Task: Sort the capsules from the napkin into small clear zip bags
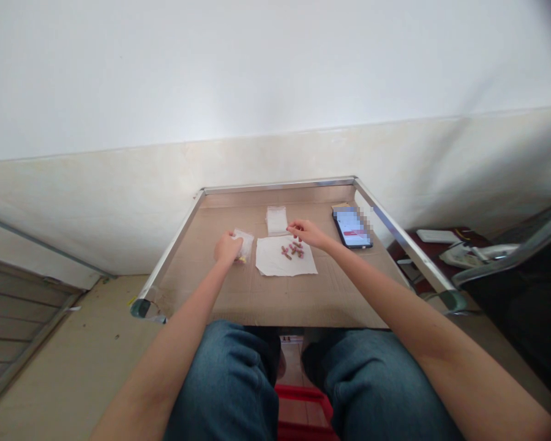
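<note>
My left hand (228, 248) grips the edge of a small clear plastic bag (245, 245) with something yellowish in its lower corner. My right hand (305, 234) hangs with pinched fingertips just above several small reddish-brown cylindrical pieces (292, 250). Those pieces lie on a white paper sheet (286, 260) between my hands. I cannot tell whether the pinched fingers hold a piece. Beyond the sheet lies a second pale, flat packet (277, 220), apart from both hands.
A smartphone (351, 227) with a lit, partly blurred screen lies at the far right of the cardboard-covered table (275, 300), which has a metal frame (279, 185) against the tiled wall. My jeans-clad knees sit below its near edge. A dark surface with white objects stands to the right.
</note>
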Available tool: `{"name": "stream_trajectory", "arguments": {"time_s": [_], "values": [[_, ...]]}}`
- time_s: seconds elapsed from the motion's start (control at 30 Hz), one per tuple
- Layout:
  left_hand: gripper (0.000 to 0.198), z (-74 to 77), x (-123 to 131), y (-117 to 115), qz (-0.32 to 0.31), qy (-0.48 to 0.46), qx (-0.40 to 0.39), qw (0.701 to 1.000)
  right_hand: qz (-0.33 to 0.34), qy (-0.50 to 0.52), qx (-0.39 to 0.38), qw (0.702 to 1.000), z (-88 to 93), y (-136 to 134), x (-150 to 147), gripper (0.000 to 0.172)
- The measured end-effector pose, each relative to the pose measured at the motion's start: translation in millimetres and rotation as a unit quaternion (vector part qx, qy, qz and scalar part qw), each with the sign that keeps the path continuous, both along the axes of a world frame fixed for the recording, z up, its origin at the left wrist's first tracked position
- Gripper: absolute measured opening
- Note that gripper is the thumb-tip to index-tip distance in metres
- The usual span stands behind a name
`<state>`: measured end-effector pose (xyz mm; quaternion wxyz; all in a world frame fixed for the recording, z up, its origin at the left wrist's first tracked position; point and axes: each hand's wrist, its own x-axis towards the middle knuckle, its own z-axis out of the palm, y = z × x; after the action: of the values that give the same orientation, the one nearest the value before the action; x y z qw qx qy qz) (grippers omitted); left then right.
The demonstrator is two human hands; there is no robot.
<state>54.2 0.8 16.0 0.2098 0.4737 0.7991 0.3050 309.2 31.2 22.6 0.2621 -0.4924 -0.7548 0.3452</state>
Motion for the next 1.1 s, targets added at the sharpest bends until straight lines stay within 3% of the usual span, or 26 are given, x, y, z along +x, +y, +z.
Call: {"name": "stream_trajectory", "arguments": {"time_s": [0.2, 0.33, 0.47, 0.7, 0.93, 1.1], "values": [[0.040, 0.0, 4.1, -2.3, -0.043, 0.187, 0.022, 0.981, -0.010, -0.017, -0.009, 1.000, -0.2, 0.1, 0.6, 0.021], [0.063, -7.4, 9.9, -3.9, -0.109, 0.223, 0.040, 0.968, -0.009, -0.015, -0.005, 1.000, -0.1, 0.4, 1.1, 0.021], [0.079, -12.6, 17.0, -6.6, -0.162, 0.266, 0.009, 0.950, -0.010, -0.010, -0.004, 1.000, -0.9, 0.9, 1.4, 0.021], [0.058, -13.6, 20.1, -7.6, -0.170, 0.287, -0.011, 0.943, -0.003, -0.004, -0.008, 1.000, -0.9, 0.7, 1.6, 0.021], [0.059, -14.4, 19.9, -6.3, -0.154, 0.296, -0.004, 0.943, -0.001, -0.005, -0.008, 1.000, -2.4, 1.0, 2.3, 0.021], [0.052, -18.6, 13.1, -5.3, -0.176, 0.302, -0.003, 0.937, -0.003, -0.018, 0.000, 1.000, -6.5, 3.5, 4.9, 0.021]]}}
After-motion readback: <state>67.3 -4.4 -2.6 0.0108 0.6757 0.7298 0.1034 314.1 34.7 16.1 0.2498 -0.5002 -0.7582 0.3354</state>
